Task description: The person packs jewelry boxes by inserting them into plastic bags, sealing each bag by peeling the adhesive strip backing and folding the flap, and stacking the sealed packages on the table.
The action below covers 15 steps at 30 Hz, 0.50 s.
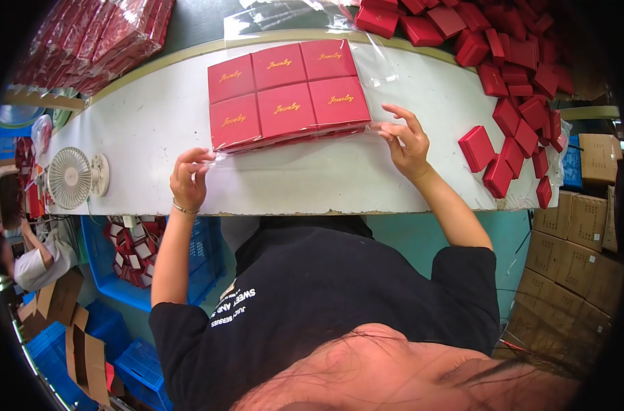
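Red jewelry boxes (286,108) with gold "Jewelry" lettering lie flat on the table, packed tight in two rows of three. A clear plastic bag (291,139) is around them, its near edge loose along the front. At the near left corner, my left hand (190,177) pinches the film between thumb and fingers. My right hand (409,142) has thumb and index finger closed on the film at the near right corner, other fingers raised.
Loose red boxes (507,127) are heaped on the right. Wrapped packs (110,41) stand back left, near a small fan (70,178). More clear film (284,20) lies behind the boxes. Below are a blue crate (206,264) and cartons (565,274). Another person (45,264) is at far left.
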Motion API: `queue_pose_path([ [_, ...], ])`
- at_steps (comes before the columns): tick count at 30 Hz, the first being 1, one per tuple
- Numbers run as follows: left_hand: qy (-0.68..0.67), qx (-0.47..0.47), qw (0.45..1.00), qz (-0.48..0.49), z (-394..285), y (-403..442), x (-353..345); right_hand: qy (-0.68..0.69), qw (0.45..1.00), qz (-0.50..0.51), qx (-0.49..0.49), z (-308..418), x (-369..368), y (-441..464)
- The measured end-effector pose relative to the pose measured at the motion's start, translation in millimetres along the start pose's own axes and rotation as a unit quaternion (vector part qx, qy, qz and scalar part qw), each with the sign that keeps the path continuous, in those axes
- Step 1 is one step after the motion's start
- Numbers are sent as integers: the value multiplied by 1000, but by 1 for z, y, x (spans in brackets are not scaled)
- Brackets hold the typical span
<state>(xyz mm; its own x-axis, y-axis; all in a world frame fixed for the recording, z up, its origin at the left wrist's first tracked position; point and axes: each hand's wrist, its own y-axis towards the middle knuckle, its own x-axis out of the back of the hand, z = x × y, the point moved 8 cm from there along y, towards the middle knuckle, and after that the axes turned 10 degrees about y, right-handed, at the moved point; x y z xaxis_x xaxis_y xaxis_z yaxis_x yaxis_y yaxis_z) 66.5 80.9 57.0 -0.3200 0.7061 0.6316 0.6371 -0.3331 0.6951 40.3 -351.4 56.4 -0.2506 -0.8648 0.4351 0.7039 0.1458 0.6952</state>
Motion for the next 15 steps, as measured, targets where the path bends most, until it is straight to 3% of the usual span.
queue_pose_path([
  [4,-69,111,989,-71,25,0,-9,-30,994,-71,-76,0,-3,10],
  [7,-61,135,981,-127,33,8,-11,-12,980,-130,-149,-7,-7,20],
  [10,-25,213,966,-143,39,10,-14,-55,975,-118,-183,-9,-18,32],
  [13,-17,300,949,-100,47,3,-29,-81,963,-94,-237,-30,-35,22],
  [15,-31,362,929,-72,61,-9,-41,-79,943,-53,-319,-51,-45,12],
])
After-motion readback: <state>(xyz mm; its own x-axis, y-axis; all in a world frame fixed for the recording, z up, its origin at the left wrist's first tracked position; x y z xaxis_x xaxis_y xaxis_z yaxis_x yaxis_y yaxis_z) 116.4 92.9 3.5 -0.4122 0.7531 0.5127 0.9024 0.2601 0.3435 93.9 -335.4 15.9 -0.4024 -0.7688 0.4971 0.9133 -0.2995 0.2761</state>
